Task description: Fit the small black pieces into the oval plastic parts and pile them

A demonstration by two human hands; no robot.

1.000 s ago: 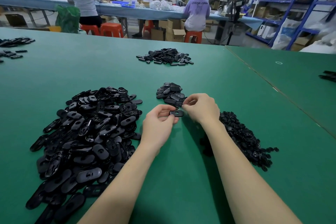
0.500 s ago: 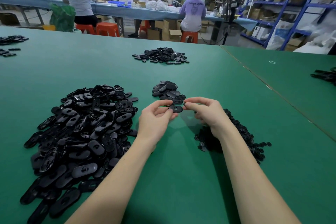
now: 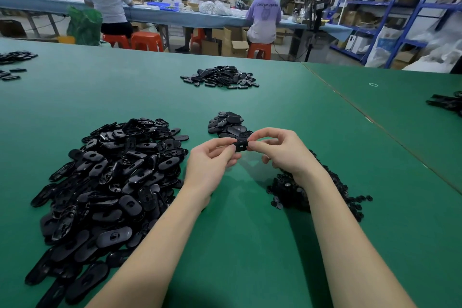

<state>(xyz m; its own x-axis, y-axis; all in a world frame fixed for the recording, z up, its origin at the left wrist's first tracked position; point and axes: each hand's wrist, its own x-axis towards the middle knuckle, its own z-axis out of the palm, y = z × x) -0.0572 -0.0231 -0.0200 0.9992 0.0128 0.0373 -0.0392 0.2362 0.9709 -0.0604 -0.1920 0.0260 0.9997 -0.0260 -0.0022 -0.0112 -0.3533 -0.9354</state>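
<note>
Partly hidden oval part [image 3: 241, 146], pinched by both hands' fingers [image 3: 226, 147]

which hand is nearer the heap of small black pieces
Right. The right hand sits just above and in front of the heap of small black pieces, its wrist over it. The left hand is farther off, across bare green mat.

Both hands, left [image 3: 212, 160] and right [image 3: 285, 152], raised, fingers pinched together.
</note>
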